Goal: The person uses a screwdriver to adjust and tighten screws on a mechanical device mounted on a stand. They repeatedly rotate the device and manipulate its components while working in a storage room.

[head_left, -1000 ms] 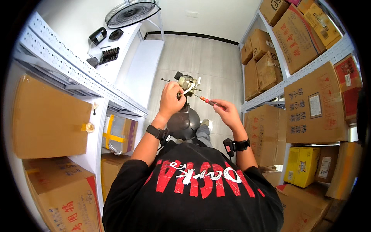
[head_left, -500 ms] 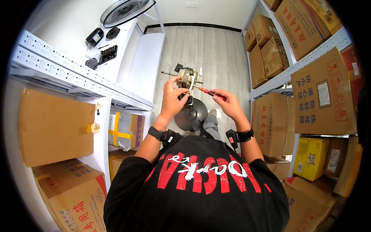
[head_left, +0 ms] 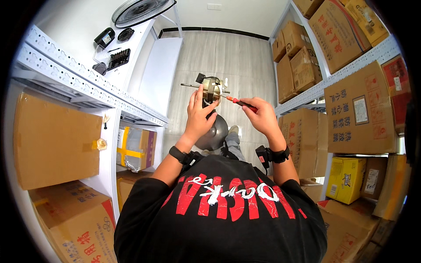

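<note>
A bare electric fan motor (head_left: 213, 89) with a long metal shaft stands in front of me, above a round dark base (head_left: 217, 132) on the floor. My left hand (head_left: 198, 119) grips the near left side of the motor, its fingers along the housing and its thumb lower down. In my right hand (head_left: 262, 117) is a red and black screwdriver (head_left: 240, 103), held by the handle. Its tip points left at the motor's right side; whether it sits in a screw is too small to tell. The motor's underside is partly hidden by my left hand.
On the left white shelf (head_left: 149, 83) lie a black fan grille (head_left: 142, 12), a black motor cover (head_left: 105, 37) and a black bit set (head_left: 119, 59). Cardboard boxes (head_left: 359, 109) fill the right rack. More boxes (head_left: 57, 136) stand at lower left.
My left hand has shifted from a finger hold near the white wire to a fuller hold on the motor's near side. The motor has turned slightly. The screwdriver stays at its right side.
</note>
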Motion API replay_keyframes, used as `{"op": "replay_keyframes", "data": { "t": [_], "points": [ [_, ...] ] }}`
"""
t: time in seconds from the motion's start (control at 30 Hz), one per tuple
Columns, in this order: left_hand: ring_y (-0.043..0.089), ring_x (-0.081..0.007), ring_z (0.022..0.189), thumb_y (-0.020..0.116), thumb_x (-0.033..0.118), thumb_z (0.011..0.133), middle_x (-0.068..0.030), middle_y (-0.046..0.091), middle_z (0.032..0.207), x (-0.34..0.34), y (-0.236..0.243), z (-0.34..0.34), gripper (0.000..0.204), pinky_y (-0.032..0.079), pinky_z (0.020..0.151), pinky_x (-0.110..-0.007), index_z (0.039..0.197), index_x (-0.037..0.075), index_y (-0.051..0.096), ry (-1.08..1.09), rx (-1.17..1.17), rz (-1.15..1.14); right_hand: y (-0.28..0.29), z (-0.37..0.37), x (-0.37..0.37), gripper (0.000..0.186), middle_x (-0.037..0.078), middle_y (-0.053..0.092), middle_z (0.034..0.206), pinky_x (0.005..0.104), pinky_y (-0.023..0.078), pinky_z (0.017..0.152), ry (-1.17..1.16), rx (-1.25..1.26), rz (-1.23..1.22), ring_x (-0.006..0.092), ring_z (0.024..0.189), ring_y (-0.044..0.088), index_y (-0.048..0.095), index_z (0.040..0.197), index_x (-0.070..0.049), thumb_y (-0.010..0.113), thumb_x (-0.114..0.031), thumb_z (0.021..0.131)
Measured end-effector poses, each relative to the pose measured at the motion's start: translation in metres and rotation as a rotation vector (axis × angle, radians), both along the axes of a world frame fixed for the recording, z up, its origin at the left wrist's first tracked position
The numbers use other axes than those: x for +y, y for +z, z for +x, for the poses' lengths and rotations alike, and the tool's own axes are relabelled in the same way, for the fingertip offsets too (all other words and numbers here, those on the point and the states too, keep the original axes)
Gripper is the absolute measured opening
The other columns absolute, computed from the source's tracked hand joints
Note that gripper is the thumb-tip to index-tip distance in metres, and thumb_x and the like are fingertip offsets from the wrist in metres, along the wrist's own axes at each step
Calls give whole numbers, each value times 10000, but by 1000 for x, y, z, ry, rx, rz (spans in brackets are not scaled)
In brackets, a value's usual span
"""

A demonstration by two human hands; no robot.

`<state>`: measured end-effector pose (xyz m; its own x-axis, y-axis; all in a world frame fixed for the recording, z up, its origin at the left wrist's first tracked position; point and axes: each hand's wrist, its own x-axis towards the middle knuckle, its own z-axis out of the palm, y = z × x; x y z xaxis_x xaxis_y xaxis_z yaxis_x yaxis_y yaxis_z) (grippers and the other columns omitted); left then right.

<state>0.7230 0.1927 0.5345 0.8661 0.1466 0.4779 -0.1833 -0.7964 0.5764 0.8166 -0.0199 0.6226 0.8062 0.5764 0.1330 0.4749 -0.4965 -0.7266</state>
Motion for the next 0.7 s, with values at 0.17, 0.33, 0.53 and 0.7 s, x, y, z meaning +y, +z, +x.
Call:
{"op": "replay_keyframes", "data": {
  "t": [0.17,0.33,0.53,0.7],
  "points": [
    [292,-463,1378,697,132,762,-233,180,1584,8,-4,2,385,318,1075,-497,1146,159,719,-33,-12,-17,-10,10,4,226,104,606,768,331,469,624,-4,37,25,217,651,584,710,1073,-65,684,-114,854],
    [225,-486,1418,689,133,762,-252,151,1587,13,-11,4,401,322,1076,-501,1160,178,714,-61,-8,-61,-6,11,7,226,104,611,775,330,473,629,-7,61,6,217,657,588,712,1068,-56,685,-109,850],
    [191,-492,1433,703,144,775,-261,128,1590,10,-4,3,403,281,1117,-510,1178,170,710,-68,63,-49,1,2,14,221,108,613,778,327,463,623,-28,17,-59,217,658,579,716,1057,-47,685,-99,844],
    [197,-490,1431,701,138,776,-248,142,1590,16,-4,2,397,289,1113,-512,1172,167,712,-82,53,-83,-8,7,10,220,77,595,768,302,441,627,-29,129,33,168,666,546,714,1068,-41,682,-77,853]
  ]
}}
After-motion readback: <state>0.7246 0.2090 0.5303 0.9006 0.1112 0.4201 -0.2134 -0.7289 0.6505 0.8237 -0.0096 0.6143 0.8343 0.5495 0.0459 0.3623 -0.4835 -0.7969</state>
